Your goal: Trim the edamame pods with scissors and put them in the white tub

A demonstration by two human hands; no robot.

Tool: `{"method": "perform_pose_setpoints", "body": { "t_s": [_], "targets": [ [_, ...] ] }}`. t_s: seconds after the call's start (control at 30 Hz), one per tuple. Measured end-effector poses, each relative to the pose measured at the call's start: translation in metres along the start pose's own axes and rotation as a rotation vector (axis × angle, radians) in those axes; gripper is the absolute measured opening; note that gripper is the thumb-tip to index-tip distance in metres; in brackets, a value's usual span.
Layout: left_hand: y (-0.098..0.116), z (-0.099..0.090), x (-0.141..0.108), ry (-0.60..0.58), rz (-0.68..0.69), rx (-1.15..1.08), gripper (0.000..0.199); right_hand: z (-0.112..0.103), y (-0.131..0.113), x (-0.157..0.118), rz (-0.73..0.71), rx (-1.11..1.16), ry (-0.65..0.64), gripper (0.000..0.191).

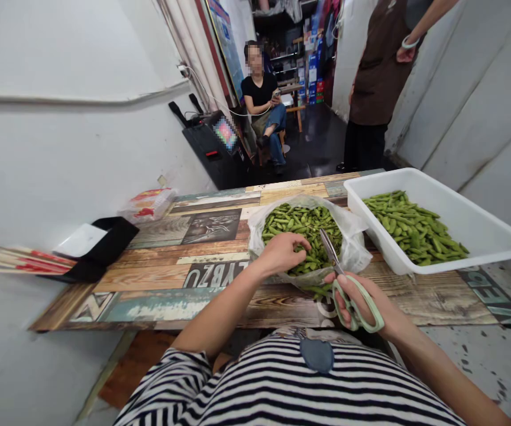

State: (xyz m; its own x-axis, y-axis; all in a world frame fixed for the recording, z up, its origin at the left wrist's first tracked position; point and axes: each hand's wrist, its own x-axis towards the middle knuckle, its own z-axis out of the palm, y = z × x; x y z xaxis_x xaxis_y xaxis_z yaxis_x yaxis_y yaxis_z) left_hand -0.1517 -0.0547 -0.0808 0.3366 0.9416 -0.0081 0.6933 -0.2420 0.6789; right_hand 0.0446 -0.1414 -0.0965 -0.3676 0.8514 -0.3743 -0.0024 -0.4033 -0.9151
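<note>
Over a clear plastic bag full of green soybean pods, my left hand reaches in from the near side. Its fingers are loosely curled and a little apart, touching or just above the pods, with nothing visible between the tips. My right hand grips pale green-handled scissors at the bag's near right edge. The scissor blades point up and away over the pods and look nearly closed. A few loose pods lie on the table just in front of the bag.
Right of the bag stands a white plastic tub with more pods. The wood-patterned table carries a black holder with chopsticks and a red-and-white packet at left. Beyond it, one person sits and another stands.
</note>
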Motion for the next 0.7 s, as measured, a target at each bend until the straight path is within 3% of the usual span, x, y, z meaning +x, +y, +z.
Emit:
{"method": "perform_pose_setpoints", "body": {
  "t_s": [0.13, 0.23, 0.3, 0.4, 0.47, 0.7],
  "targets": [
    [0.002, 0.005, 0.008, -0.174, 0.100, 0.321, 0.011, 0.001, 0.002, -0.001, -0.020, -0.016, 0.012, 0.048],
    [0.003, 0.006, 0.013, -0.206, 0.140, 0.232, 0.011, -0.002, 0.005, -0.002, -0.028, -0.054, 0.007, 0.048],
    [0.003, 0.007, 0.014, -0.175, 0.117, 0.031, 0.014, -0.005, 0.007, -0.003, -0.044, -0.092, -0.003, 0.048],
    [0.003, 0.007, 0.012, -0.015, 0.006, -0.200, 0.020, -0.008, 0.007, -0.004, -0.072, -0.159, -0.030, 0.049],
    [0.005, 0.008, 0.009, 0.051, -0.025, -0.264, 0.022, -0.008, 0.006, -0.004, -0.080, -0.189, -0.040, 0.049],
    [0.018, 0.007, -0.001, 0.054, -0.033, -0.301, 0.020, -0.007, 0.007, 0.002, -0.099, -0.306, -0.063, 0.040]
  ]
}}
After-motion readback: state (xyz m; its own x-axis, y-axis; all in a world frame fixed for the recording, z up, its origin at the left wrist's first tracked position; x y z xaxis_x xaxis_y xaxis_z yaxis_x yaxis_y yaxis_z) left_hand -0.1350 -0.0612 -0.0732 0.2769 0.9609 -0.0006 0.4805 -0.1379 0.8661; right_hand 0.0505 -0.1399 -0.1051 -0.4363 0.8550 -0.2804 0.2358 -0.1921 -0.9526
